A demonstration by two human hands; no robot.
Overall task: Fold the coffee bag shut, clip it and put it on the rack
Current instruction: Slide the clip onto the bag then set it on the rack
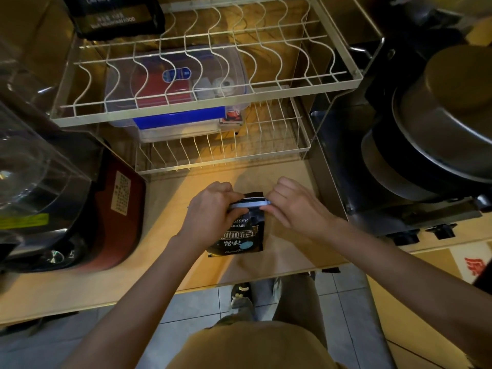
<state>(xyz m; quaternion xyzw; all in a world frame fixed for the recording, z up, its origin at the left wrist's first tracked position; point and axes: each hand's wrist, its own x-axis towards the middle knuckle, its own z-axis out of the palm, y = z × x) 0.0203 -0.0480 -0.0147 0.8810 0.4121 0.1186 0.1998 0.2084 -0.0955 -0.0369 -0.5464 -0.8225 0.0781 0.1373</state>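
A small black coffee bag (pixel 241 237) with white and blue print lies on the wooden counter (pixel 165 262), its top pointing toward the rack. Across the bag's top sits a pale blue clip (pixel 250 203). My left hand (pixel 210 209) grips the clip's left end and the bag's upper left corner. My right hand (pixel 290 203) pinches the clip's right end with fingertips. Behind the bag stands the white wire rack (pixel 207 113) with two tiers; a second black coffee bag (pixel 117 14) rests at the back left of its upper tier.
A clear plastic box with a blue latch (pixel 181 121) sits on the rack's lower tier. A red and black appliance (pixel 106 217) stands left of the bag. Stacked dark pans and a metal lid (pixel 436 129) fill the right. The counter's front edge runs just below the bag.
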